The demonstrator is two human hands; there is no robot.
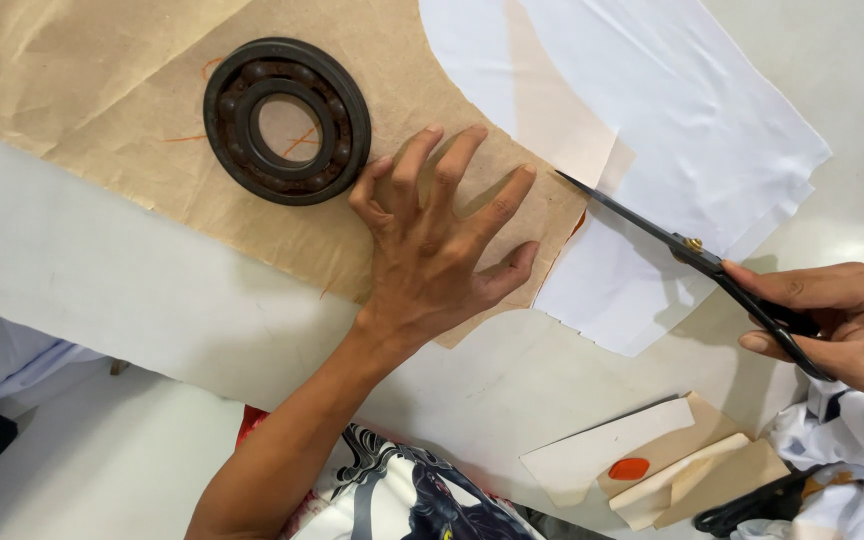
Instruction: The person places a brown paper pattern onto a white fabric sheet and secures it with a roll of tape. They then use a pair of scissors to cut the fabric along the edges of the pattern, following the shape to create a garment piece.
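Note:
My left hand (442,240) lies flat, fingers spread, pressing a brown paper pattern (132,130) onto white fabric (672,130). My right hand (842,320) grips black scissors (692,250) by the handles; the blades point up and left, their tip touching the pattern's right edge. A dark, rusty ring-shaped ball bearing (287,120) rests on the pattern as a weight, just left of my left fingertips. Orange chalk marks show on the paper near and inside the bearing.
Near the table's front edge lie folded paper pieces (652,465) with an orange chalk piece (629,468) on them. A second pair of black scissors (762,505) sits at the lower right beside patterned cloth (842,460). The white tabletop (102,290) extends left.

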